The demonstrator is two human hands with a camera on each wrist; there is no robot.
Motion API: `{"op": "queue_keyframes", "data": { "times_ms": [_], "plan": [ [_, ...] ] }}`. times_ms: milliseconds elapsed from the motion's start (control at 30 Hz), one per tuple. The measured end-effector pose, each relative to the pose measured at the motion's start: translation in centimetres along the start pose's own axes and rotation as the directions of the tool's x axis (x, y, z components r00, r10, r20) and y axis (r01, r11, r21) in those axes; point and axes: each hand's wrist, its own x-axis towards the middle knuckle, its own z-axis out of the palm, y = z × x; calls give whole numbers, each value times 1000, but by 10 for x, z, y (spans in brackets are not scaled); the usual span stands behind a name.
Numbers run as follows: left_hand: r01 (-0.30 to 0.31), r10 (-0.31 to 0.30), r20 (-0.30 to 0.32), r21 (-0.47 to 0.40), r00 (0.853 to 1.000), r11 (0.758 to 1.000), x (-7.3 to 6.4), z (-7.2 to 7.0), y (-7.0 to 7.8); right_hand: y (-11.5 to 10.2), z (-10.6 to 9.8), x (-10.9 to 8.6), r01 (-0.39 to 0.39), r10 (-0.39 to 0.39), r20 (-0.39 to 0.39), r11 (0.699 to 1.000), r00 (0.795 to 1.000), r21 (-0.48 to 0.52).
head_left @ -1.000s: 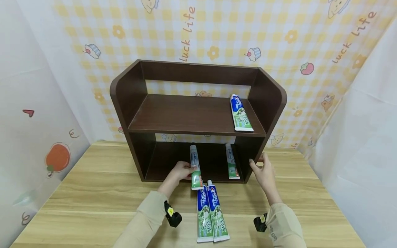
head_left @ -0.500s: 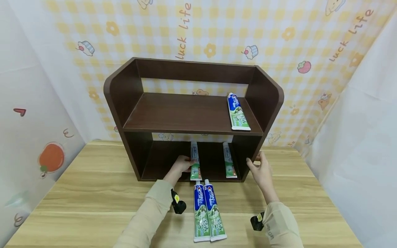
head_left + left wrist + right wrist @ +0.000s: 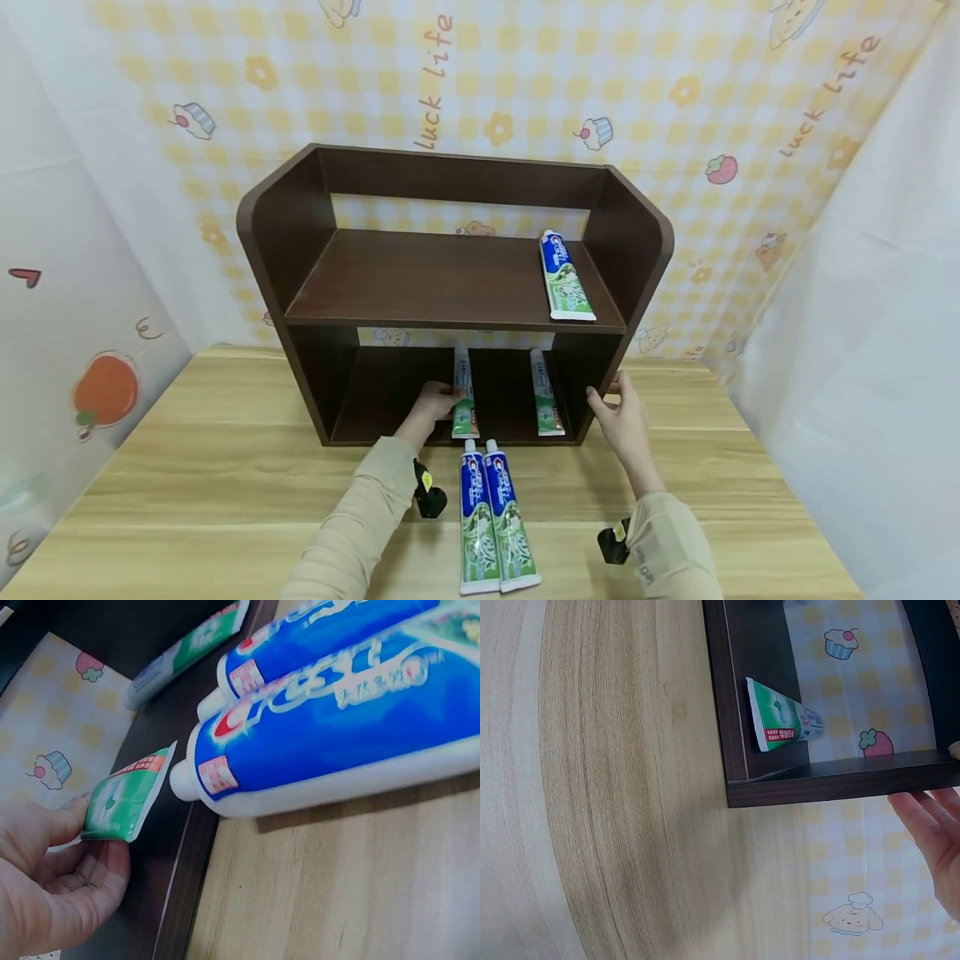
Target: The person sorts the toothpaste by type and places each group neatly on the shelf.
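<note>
While a toothpaste tube (image 3: 465,422) — partly covered — is pinched by the left hand (image 3: 433,402), the shelf (image 3: 435,279) is gripped by the right hand (image 3: 625,419).

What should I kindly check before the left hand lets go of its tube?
1. Left hand grips the held tube: ok.
2. Held tube lies fully flat on the lower shelf: cannot tell.
3. Gap between it and the neighbouring tube: ok, they stand apart.
4. Right hand steadies the side panel: ok, it pinches it.
5. Blue tubes shelved: not ok, two lie on the table.
</note>
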Motion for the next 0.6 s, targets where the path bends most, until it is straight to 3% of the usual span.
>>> {"op": "queue_keyframes", "data": {
  "times_ms": [100, 267, 600],
  "plan": [
    [1, -1, -6, 18, 1000, 1000, 8, 1, -5, 1, 0, 0, -6, 6, -1, 1000, 1000, 0],
    [-9, 9, -12, 28, 1000, 1000, 8, 1, -5, 2, 1, 0, -11, 11, -9, 1000, 1000, 6],
    [-31, 34, -41, 63, 999, 998, 0, 5, -1, 0, 0, 0, -17, 17, 5, 1000, 1000, -11]
  ]
}}
